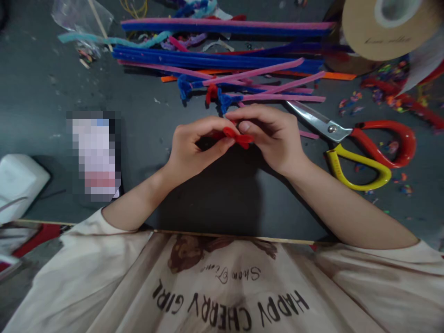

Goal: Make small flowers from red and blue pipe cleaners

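Observation:
Between my two hands is a small red pipe cleaner (239, 137) bent into loops. My left hand (197, 143) pinches its left side between thumb and fingertips. My right hand (274, 134) closes on its other side, thumb and fingers together; part of the piece is hidden behind the fingers. Just beyond my hands lie pink pipe cleaners (277, 98) with blue twisted ends (227, 99) and a red twisted piece (211, 94). Scissors (333, 129) with one red and one yellow handle rest right of my right hand.
Blue pipe cleaners (215, 58) lie in a bundle at the back. A large ribbon spool (360, 32) stands at the back right, with colourful scraps (385, 99) near it. A blurred-out phone (97, 157) lies left, a white box (21, 185) at the far left.

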`<act>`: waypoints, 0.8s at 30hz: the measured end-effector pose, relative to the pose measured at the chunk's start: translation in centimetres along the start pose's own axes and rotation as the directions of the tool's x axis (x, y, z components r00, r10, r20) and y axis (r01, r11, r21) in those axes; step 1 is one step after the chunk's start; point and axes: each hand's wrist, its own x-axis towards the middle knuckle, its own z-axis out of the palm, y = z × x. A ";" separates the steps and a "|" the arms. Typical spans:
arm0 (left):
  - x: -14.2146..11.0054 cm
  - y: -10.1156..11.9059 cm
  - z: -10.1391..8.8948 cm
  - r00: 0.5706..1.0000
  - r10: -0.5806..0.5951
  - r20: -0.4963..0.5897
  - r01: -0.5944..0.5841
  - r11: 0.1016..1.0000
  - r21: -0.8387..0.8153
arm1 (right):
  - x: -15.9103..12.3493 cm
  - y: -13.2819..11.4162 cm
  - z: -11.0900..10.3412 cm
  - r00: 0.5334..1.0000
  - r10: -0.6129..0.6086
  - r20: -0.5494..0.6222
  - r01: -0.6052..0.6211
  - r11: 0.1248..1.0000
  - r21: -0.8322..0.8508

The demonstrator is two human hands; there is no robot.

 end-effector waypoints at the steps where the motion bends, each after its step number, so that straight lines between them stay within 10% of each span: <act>1: 0.0 0.0 0.0 1.000 0.004 0.005 -0.004 1.000 -0.010 | 0.0 -0.1 0.0 1.000 -0.008 0.003 0.008 1.000 -0.017; 24: 0.2 0.3 0.1 0.990 -0.141 -0.008 0.139 0.984 -0.108 | 0.3 0.0 0.4 0.999 0.036 0.000 -0.036 0.990 0.140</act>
